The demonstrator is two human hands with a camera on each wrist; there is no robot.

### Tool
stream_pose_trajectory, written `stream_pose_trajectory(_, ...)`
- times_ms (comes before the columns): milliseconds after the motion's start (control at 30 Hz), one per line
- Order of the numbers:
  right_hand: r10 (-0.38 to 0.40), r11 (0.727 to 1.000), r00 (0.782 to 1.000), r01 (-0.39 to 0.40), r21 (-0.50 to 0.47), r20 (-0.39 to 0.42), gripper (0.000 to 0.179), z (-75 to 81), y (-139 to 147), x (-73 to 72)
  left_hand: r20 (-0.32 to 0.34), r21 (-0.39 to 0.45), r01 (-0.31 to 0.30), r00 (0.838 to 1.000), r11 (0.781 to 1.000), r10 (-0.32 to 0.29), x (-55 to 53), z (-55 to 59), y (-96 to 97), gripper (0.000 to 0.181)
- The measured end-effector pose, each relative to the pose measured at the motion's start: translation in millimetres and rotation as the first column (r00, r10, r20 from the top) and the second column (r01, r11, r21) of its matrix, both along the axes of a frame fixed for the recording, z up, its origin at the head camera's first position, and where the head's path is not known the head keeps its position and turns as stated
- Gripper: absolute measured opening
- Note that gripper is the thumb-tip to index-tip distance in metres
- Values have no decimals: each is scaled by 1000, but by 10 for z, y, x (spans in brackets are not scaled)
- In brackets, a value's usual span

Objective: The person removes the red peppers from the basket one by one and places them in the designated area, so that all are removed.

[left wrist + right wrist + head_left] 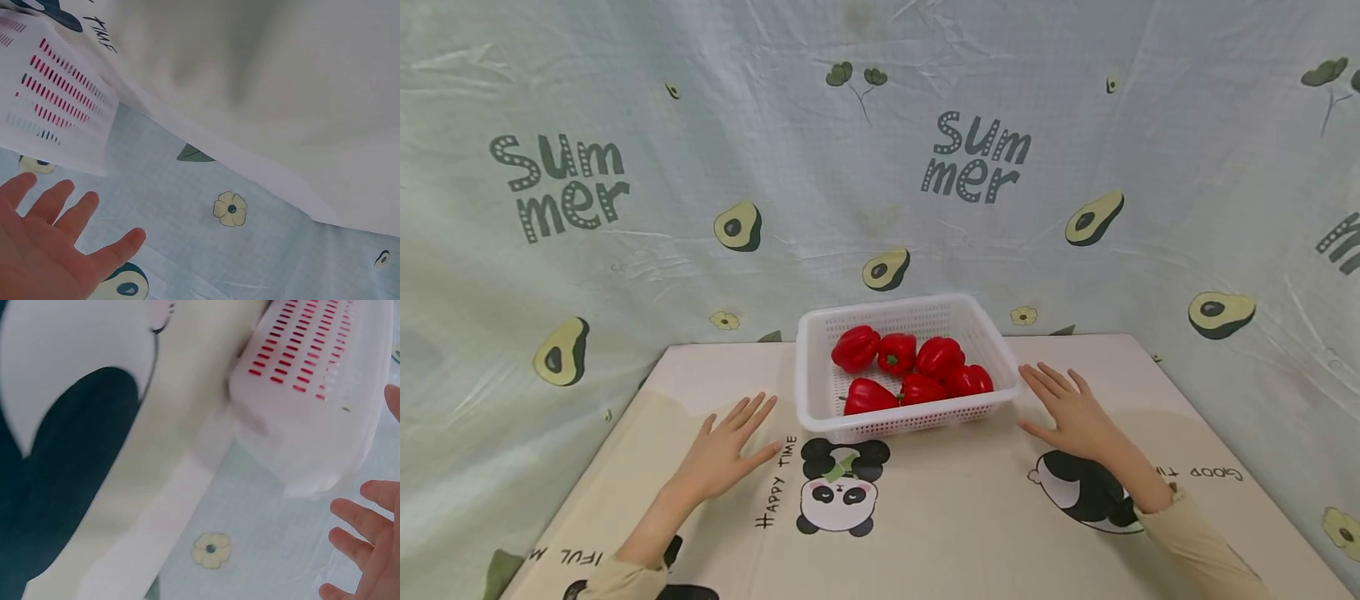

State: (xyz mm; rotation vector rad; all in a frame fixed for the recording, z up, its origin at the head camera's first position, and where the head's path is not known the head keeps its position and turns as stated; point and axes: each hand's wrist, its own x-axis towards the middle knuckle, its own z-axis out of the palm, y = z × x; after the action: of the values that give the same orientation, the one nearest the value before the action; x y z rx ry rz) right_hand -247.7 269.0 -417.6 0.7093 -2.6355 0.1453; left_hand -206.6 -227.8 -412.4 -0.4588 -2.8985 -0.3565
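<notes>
A white plastic basket (831, 423) with slotted walls stands toward the back of the table, and several red bell peppers (940, 358) lie in it. To the basket's left my left hand (718, 457) is held over the table, fingers spread and nothing in them. My right hand (1075, 417) is at the basket's right side, fingers extended, with its fingertips close by the rim. In the left wrist view the left hand (53, 244) shows beside the basket wall (56, 100). The right wrist view has the right hand (375, 544) just beyond the basket's corner (300, 437).
A pale tablecloth (955, 517) printed with pandas and lettering covers the table. Behind and at both sides hangs a light green cloth (805, 167) with avocados and "summer" printed on it. The table's back edge lies close behind the basket.
</notes>
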Motion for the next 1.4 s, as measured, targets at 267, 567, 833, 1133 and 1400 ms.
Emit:
stream_pose_trajectory(267,10,1000,999,-9,-24,48,61,107,-204,-56,-41,28,49,998,998,-48,-54,90,165,64)
stream_pose_trajectory(567,-18,998,998,22,-58,65,55,143,-309,-164,-53,17,63,997,998,-62,-147,183,314,62)
stream_pose_trajectory(833,-6,999,999,8,-53,39,52,182,-411,-276,-74,13,91,993,996,-89,-298,213,423,63)
stream_pose_trajectory(1133,-5,997,999,8,-77,44,48,225,-515,-412,-68,-2,60,996,998,-60,-414,153,536,64)
stream_pose_trajectory(1400,-17,998,997,22,-66,76,44,235,-568,-487,-60,-2,49,997,999,-49,-478,60,604,62)
